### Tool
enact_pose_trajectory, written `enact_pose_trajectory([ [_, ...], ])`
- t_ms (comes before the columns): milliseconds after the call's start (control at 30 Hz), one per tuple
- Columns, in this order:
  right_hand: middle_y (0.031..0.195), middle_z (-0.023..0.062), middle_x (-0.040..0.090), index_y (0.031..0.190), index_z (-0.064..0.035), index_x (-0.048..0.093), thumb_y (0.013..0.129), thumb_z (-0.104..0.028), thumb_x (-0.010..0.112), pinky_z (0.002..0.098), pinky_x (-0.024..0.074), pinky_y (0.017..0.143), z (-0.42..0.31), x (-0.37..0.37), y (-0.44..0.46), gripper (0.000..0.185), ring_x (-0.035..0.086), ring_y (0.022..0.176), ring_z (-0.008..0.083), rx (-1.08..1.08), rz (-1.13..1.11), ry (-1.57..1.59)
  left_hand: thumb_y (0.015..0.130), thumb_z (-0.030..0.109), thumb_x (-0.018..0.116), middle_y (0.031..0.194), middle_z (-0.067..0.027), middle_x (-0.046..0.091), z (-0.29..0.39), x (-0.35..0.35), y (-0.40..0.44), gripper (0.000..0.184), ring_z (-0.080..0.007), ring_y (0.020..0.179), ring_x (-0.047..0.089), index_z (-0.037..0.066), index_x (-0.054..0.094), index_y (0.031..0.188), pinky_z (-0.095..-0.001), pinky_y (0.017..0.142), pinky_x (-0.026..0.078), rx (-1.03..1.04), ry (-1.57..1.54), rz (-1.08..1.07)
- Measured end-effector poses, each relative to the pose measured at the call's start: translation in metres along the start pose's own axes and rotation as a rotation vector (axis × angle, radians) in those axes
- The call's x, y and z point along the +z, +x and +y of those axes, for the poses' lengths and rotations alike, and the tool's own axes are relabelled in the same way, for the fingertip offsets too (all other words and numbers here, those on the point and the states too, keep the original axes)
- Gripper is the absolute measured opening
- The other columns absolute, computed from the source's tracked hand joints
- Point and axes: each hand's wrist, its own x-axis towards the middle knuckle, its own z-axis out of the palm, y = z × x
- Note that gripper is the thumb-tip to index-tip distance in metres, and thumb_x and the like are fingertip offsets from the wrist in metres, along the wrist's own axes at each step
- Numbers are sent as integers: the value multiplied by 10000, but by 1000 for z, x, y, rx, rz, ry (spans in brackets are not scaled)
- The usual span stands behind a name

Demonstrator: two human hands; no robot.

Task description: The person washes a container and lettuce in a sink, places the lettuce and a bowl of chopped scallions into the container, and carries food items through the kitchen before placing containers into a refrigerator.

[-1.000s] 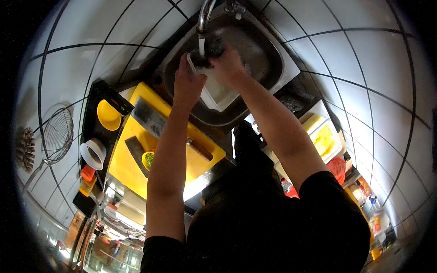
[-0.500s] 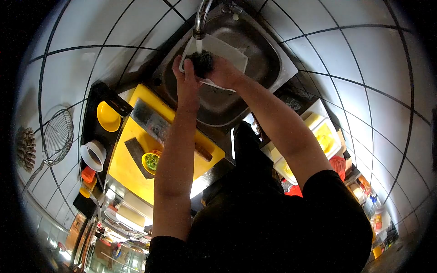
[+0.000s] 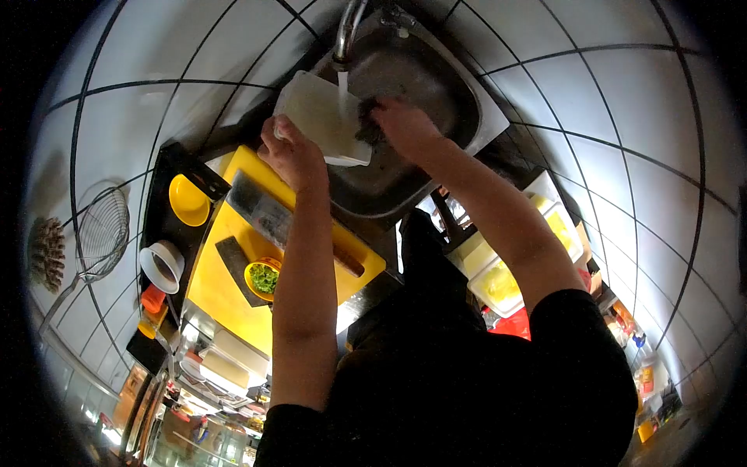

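L hand (image 3: 294,152) gripped a white plastic tray (image 3: 315,113) by its L side, fingers bent round the edge. Tray was tilted, over the L part of the metal sink (image 3: 447,78), nr sink's L edge; couldn't tell if it touched the basin. Faucet (image 3: 345,35) at sink's far edge was running, water stream (image 3: 343,92) falling onto tray R of ctr. R hand (image 3: 406,131) was closed on a dark scrubber (image 3: 369,124) (prob. steel-wool type, too blurred to be sure) at tray's R edge; contact unclear.

Yellow cutting board (image 3: 311,292) lay along sink's near L edge. On it: cleaver (image 3: 257,208) flat, blade by the sink-side edge, wooden handle (image 3: 348,261) toward R corner. Dark blade (image 3: 235,265) nr board's L edge, handle not seen; small yellow bowl (image 3: 261,295) w/ chopped greens (image 3: 264,279) right beside it, close to L forearm (image 3: 303,311) in view.

Off board's L edge: larger yellow bowl (image 3: 189,199), then white bowl (image 3: 149,268). Wire skimmer (image 3: 103,233) & brush (image 3: 47,253) against tiled wall (image 3: 117,124), far L. Beyond sink's near R edge: white tubs (image 3: 510,310) w/ yellow contents (couldn't ID), partly behind R forearm (image 3: 490,210).
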Motion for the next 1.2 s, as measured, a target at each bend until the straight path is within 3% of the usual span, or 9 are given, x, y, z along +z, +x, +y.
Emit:
enact_pose_trajectory([
  [167, 1510, 220, 424, 1350, -56, 561, 950, -203, 642, 456, 490, 1053, 28, 26, -7, 434, 529, 1306, 359, 408, 259, -290, 1031, 487, 503, 1220, -247, 471, 23, -17, -2, 513, -370, 1014, 581, 116, 512, 1385, -483, 895, 507, 157, 197, 44],
  [267, 1344, 283, 517, 1481, -96, 425, 838, -206, 758, 496, 457, 1068, 26, 44, 13, 733, 532, 1275, 413, 253, 465, 210, 1016, 500, 524, 1224, -247, 464, 32, -17, -4, 535, -377, 1028, 584, 118, 512, 1390, -493, 898, 509, 172, 288, -21],
  [367, 1334, 260, 550, 1459, -51, 445, 879, -211, 732, 512, 463, 1055, -4, 8, 28, 667, 554, 1245, 396, 421, -22, 727, 1005, 499, 544, 1210, -267, 479, 49, -15, -8, 554, -395, 1031, 574, 100, 520, 1388, -502, 901, 495, 52, 273, -63],
  [467, 1345, 229, 572, 1437, -6, 453, 909, -211, 699, 502, 497, 1018, -16, 39, 34, 617, 578, 1226, 339, 554, -180, 1230, 1000, 481, 560, 1192, -302, 511, 46, -6, 3, 562, -424, 1014, 561, 78, 529, 1390, -509, 909, 472, 58, 193, 51],
  [567, 1316, 185, 602, 1401, -1, 500, 955, -224, 652, 461, 544, 952, -31, 55, 20, 522, 612, 1182, 281, 379, -13, 1608, 998, 460, 577, 1194, -299, 507, 46, -8, 4, 545, -417, 1026, 553, 82, 526, 1388, -499, 909, 475, 162, 137, 110],
  [867, 1163, 172, 688, 1329, 1, 596, 982, -286, 612, 433, 579, 866, -20, 74, 48, 451, 702, 1006, 289, 709, 156, 1725, 999, 419, 594, 1184, -287, 492, 45, -21, -12, 516, -401, 1023, 553, 82, 523, 1384, -489, 898, 480, 234, 88, 117],
  [967, 1195, 181, 692, 1340, -19, 602, 932, -339, 659, 437, 569, 878, -23, 57, 31, 521, 713, 992, 316, 504, 335, 1120, 1002, 467, 558, 1182, -290, 510, 41, -25, -6, 546, -395, 1024, 580, 75, 532, 1381, -494, 903, 489, 171, 152, 2],
  [1067, 1207, 188, 691, 1358, -57, 596, 889, -336, 686, 420, 545, 924, 3, 44, 37, 553, 703, 1046, 323, 325, 103, 715, 1001, 583, 469, 1263, -290, 502, 23, -14, 12, 665, -397, 1135, 583, 58, 526, 1406, -497, 981, 484, -5, 192, -243],
  [1200, 1167, 185, 707, 1357, -92, 603, 896, -283, 651, 427, 521, 964, 26, 46, 35, 502, 691, 1081, 321, 218, 122, 705, 997, 645, 388, 1322, -301, 552, -2, 9, 31, 780, -402, 1169, 614, 14, 485, 1445, -506, 971, 517, -262, 70, -560],
])
